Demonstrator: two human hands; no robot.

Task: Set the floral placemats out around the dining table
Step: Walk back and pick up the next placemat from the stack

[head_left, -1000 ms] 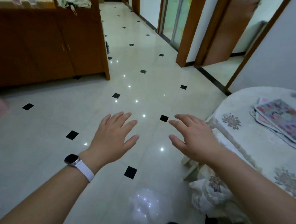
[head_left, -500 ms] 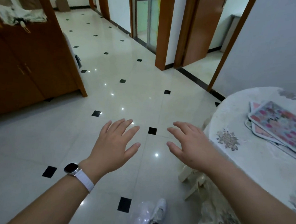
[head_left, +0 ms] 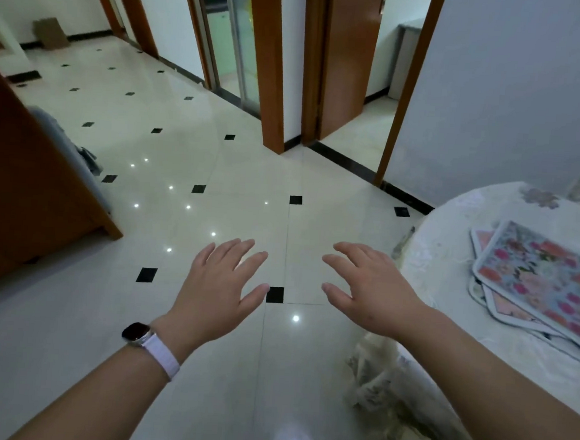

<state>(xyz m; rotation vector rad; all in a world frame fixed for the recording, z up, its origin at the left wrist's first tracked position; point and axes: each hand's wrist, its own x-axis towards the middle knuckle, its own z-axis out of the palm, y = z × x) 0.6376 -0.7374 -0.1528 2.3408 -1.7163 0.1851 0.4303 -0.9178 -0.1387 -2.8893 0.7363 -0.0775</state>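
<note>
— Hands first: left hand (head_left: 222, 290) and right hand (head_left: 369, 294) hover over the floor (head_left: 236, 181), fingers spread, holding nothing.
— And the floral placemats (head_left: 545, 279)?
— Stacked askew on the desk (head_left: 445, 237), right of them. Probably thin, light, bendy; best lifted by a protruding corner.

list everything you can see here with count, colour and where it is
floral placemats: one loose stack, number unclear, pink and blue with white borders, on the table
dining table: one, white lace cloth, right side
floor: cream tiles, small black squares, centre
cabinet: one, brown wood, left
door: one, brown, open, back centre
cardboard box: one, brown, far back left
watch: one, white band, left wrist
left hand: one, open, empty, over the floor
right hand: one, open, empty, beside the table edge
</note>
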